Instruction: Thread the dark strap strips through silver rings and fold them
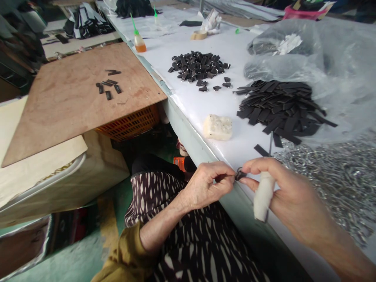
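Observation:
My left hand (210,182) is closed, pinching a small black strip with a metal ring (239,174) at the table's front edge. Thumb and forefinger of my right hand (282,188) meet the same small piece from the other side. Tucked in the right palm is a tool with a white wrapped handle (264,197); its thin metal shaft points up and away. Just beyond lie a loose black strip (261,150) and a heap of black strips (282,105). Metal rings (329,176) are piled beside my right hand. A whitish block (217,127) sits beyond my left hand.
Black tabs with rings (199,66) form a pile farther up the white table (182,98). A glue bottle (139,41) with a green nozzle stands at its left edge, near a tape roll (199,35). Left, a wooden board (73,113) carries several black pieces. Clear plastic (337,70) covers the right.

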A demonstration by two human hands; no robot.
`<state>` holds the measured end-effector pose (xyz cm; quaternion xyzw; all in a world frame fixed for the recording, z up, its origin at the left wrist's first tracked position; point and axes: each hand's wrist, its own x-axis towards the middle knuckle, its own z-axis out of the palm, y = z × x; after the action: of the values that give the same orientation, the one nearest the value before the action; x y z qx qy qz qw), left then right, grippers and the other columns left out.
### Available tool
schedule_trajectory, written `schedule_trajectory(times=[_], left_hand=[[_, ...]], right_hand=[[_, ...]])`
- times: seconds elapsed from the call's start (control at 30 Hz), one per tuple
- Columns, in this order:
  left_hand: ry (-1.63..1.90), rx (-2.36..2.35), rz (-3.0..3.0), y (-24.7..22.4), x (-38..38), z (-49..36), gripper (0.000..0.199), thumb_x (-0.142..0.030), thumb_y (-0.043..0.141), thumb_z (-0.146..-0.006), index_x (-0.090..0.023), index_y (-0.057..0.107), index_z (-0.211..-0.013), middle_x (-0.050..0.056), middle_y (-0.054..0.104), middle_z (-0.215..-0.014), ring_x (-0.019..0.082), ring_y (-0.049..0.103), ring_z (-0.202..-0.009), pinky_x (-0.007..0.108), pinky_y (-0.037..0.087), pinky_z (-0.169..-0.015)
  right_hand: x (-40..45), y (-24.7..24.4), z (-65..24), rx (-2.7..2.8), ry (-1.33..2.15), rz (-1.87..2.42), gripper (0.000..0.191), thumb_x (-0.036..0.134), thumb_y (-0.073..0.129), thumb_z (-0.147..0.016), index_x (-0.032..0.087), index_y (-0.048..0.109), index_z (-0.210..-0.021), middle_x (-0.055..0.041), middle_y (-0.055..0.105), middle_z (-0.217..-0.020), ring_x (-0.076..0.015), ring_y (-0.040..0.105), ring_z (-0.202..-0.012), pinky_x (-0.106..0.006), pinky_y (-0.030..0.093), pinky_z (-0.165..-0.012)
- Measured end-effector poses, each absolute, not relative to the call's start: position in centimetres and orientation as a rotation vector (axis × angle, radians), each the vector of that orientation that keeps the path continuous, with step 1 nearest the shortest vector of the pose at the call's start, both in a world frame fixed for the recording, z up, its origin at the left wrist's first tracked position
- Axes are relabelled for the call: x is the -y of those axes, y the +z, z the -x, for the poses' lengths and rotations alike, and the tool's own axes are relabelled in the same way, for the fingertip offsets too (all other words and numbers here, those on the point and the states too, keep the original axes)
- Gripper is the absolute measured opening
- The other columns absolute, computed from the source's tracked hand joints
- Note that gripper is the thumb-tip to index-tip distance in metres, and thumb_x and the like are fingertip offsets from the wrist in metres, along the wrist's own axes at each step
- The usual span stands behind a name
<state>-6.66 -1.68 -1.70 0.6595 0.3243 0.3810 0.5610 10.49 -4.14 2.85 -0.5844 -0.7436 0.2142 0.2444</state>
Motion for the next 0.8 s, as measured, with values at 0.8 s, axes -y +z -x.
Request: schedule_trajectory(times=[0.8], left_hand=[[0.562,-0.716,-1.273,-1.8,0.6,6.9,0.017,-0.018,0.044,-0.074,-0.013,0.055,-0.063,-0.002,0.05,-0.058,0.006,0.045,-0.044,0.017,0.037,-0.041]], right_hand=[[4.5,3.2,-9.9,2.252,0.448,1.429,0.01,0.015,0.051,-0.08,0.025,0.05,-0.084,0.0009,0.054,-0.067,-0.013,0.052,-0.055,-0.026,0.041,-0.051]])
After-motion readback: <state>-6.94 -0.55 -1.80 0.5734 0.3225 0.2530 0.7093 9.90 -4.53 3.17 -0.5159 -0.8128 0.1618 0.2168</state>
